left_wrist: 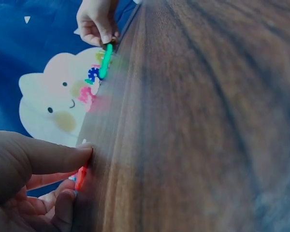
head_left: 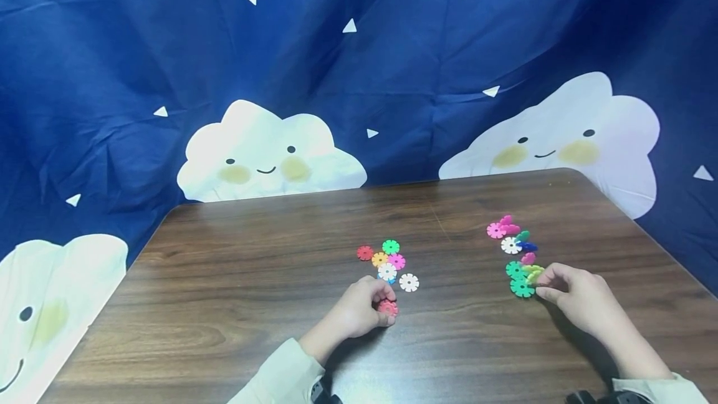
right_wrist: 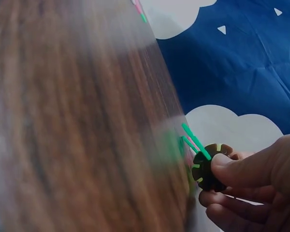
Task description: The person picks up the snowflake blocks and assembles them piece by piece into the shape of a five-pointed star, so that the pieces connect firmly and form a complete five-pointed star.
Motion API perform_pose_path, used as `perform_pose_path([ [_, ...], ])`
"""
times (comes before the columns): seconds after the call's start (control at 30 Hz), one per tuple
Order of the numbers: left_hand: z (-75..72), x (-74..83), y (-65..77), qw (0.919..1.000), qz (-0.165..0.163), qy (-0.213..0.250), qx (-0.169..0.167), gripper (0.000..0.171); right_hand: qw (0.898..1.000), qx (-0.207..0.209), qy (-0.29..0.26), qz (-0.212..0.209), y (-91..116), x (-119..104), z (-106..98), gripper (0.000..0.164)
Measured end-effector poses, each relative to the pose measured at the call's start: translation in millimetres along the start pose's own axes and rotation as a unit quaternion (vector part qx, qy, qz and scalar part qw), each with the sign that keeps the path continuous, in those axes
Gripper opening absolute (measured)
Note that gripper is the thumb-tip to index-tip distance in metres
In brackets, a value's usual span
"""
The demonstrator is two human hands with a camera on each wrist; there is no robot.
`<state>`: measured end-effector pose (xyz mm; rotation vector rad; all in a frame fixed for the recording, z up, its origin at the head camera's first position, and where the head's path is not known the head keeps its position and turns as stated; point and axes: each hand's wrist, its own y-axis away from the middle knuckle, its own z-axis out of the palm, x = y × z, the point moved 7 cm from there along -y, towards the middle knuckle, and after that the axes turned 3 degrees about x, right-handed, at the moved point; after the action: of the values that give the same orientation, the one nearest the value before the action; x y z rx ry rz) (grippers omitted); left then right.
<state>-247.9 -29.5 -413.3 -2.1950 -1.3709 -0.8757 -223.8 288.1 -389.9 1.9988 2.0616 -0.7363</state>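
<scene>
My left hand (head_left: pixel 359 309) pinches a coral-red notched plastic disc (head_left: pixel 387 308) by its edge, low over the table. In the left wrist view the same red disc (left_wrist: pixel 80 178) is seen edge-on between thumb and fingers. On the right, my right hand (head_left: pixel 583 299) grips a notched disc (right_wrist: pixel 210 166) that looks dark in the right wrist view. Two green discs (head_left: pixel 522 287) stand edge-on against it there; how they are slotted is partly hidden. Yellow-green discs (head_left: pixel 533 273) lie by the right fingertips in the head view.
Loose discs lie mid-table: red (head_left: pixel 365 253), green (head_left: pixel 391 247), orange (head_left: pixel 379 259), pink (head_left: pixel 397 261) and white (head_left: pixel 409 282). Beyond my right hand are a pink cluster (head_left: pixel 496 230), a white disc (head_left: pixel 511 245) and a blue one (head_left: pixel 528 246). A blue cloud-print cloth (head_left: pixel 392 67) hangs behind the wooden table (head_left: pixel 224 304).
</scene>
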Motion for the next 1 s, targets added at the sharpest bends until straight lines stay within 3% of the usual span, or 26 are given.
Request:
perform_pose_path([
  [0.33,-0.2,1.4,1.6,1.0000,-0.001,-0.004,0.002,0.025,1.000,-0.018,0.007,0.012,0,6,2,0.012],
  [0.6,-3.2,5.6,2.6,0.9995,0.027,-0.009,0.014,0.027,0.999,-0.033,0.016,0.014,0,3,-5,0.019],
  [0.83,-0.4,-0.2,-1.5,0.9999,-0.007,0.005,0.005,0.030,1.000,-0.015,0.011,-0.001,-7,-21,-19,0.026],
  [1.0,0.1,-1.4,-2.0,0.9996,-0.014,0.023,0.004,0.031,0.999,-0.016,-0.020,-0.023,-15,-50,-12,0.026],
])
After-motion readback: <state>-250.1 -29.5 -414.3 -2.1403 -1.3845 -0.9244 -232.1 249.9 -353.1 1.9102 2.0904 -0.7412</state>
